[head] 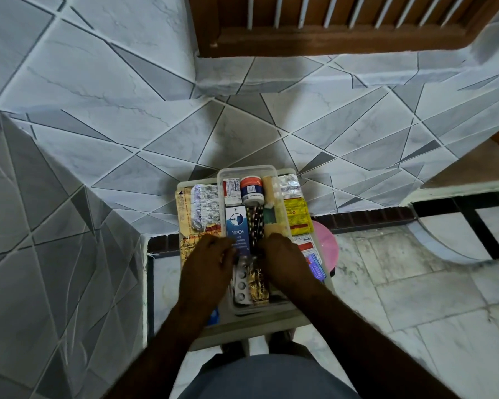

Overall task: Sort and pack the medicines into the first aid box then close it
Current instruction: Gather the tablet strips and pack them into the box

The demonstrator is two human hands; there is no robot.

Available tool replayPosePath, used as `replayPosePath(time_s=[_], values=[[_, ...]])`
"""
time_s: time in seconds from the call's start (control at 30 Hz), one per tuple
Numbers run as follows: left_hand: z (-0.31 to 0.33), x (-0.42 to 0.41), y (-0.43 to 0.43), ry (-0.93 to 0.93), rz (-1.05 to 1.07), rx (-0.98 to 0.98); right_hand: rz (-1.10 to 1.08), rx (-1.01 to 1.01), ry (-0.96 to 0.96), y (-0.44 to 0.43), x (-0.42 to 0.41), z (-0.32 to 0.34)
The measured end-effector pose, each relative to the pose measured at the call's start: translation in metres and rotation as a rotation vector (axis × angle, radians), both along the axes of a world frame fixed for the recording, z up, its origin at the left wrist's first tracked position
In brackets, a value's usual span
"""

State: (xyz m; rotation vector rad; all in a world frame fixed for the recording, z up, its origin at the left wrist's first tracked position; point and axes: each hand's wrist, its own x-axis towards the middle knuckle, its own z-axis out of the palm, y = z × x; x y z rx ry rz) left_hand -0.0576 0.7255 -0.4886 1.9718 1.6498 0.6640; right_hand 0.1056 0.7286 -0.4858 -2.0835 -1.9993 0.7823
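Note:
A clear plastic first aid box [246, 169] stands open on a small pale stool [182, 187]. Inside it lie a white tub with an orange band [251, 190], a blue carton [236, 226], a dark spotted strip [256, 224], a bandage roll [268, 189], a silver blister strip [240, 283] and a gold strip [257, 283]. My left hand [206, 266] and my right hand [283, 262] rest over the box's middle, fingers curled down onto the packed items. Whether either hand grips anything is hidden.
Loose medicines lie on the stool outside the box: silver blister strips [205, 208] and yellow sachets [183, 214] on the left, a yellow sachet [297, 216] and small cartons [310, 249] on the right. A pink round object [324, 240] sits on the floor at the right. Tiled walls surround.

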Motion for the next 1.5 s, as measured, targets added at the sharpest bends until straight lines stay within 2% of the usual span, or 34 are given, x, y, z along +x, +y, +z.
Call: replayPosePath(time_s=[0.07,0.13,0.2,0.3,0.37,0.43,0.5,0.6,0.73,0.83,1.03,1.17,1.27,1.4,1.5], values=[[0.003,-0.015,0.003,-0.139,0.187,-0.055,-0.041,-0.009,0.118,0.006,0.013,0.013],[-0.003,-0.035,0.007,-0.187,0.295,-0.109,-0.222,-0.010,0.365,0.010,0.034,0.028],[-0.013,-0.053,0.007,-0.135,0.319,-0.191,-0.396,-0.029,0.505,0.012,0.060,0.038],[-0.025,-0.065,0.001,-0.015,0.261,-0.305,-0.541,-0.074,0.548,0.010,0.095,0.037],[-0.027,-0.060,-0.005,0.025,0.233,-0.387,-0.630,-0.106,0.534,0.004,0.111,0.030],[-0.030,-0.052,-0.011,0.062,0.216,-0.427,-0.634,-0.149,0.404,-0.006,0.119,0.016],[-0.032,-0.047,-0.014,0.079,0.207,-0.442,-0.586,-0.181,0.273,-0.015,0.119,0.000],[-0.033,-0.044,-0.014,0.008,0.233,-0.481,-0.470,-0.188,0.085,-0.026,0.110,-0.012],[-0.029,-0.042,-0.014,-0.095,0.252,-0.522,-0.304,-0.196,-0.078,-0.036,0.093,-0.020],[-0.027,-0.042,-0.013,-0.105,0.250,-0.556,-0.247,-0.183,-0.156,-0.037,0.089,-0.025],[-0.030,-0.044,-0.016,-0.290,0.361,-0.627,-0.402,-0.157,0.007,-0.032,0.093,-0.025],[-0.012,-0.055,-0.015,-0.439,0.404,-0.571,-0.510,-0.171,0.245,-0.027,0.107,-0.015],[0.010,-0.064,-0.009,-0.489,0.430,-0.503,-0.566,-0.149,0.333,-0.023,0.114,0.002],[0.038,-0.063,0.002,-0.575,0.365,-0.456,-0.592,0.000,0.434,-0.016,0.114,0.031],[0.049,-0.049,0.005,-0.560,0.232,-0.482,-0.565,0.086,0.487,-0.011,0.103,0.045]])
